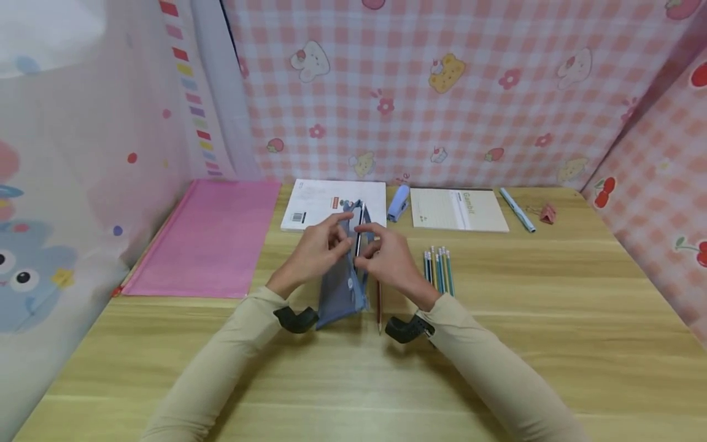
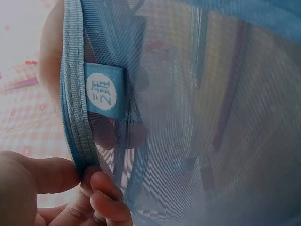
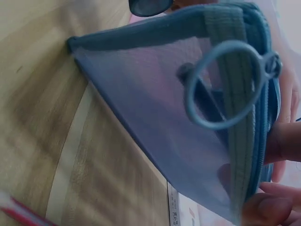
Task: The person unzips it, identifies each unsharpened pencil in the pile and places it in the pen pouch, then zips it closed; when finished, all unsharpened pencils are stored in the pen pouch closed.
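Observation:
A blue mesh zipper pouch [image 1: 338, 285] stands tilted between both hands, its mouth parted at the top. My left hand [image 1: 315, 248] pinches one zipper edge between thumb and fingers, just below a blue fabric tag [image 2: 104, 89] in the left wrist view. On the opposite side, my right hand [image 1: 389, 258] grips the other edge near the opening. A dark pen with a pale highlight [image 1: 360, 230] shows in the mouth between the hands. Through the mesh, a dark stick-shaped thing [image 3: 203, 92] is visible behind the zipper's ring pull [image 3: 192, 89].
A red pencil [image 1: 379, 307] lies right of the pouch, beside several pencils [image 1: 439, 270]. Behind are a white book [image 1: 317, 196], stapler [image 1: 399, 202], notepad [image 1: 442, 209], light-blue pen [image 1: 517, 210] and pink clip [image 1: 547, 213]. A pink folder [image 1: 201, 239] lies left.

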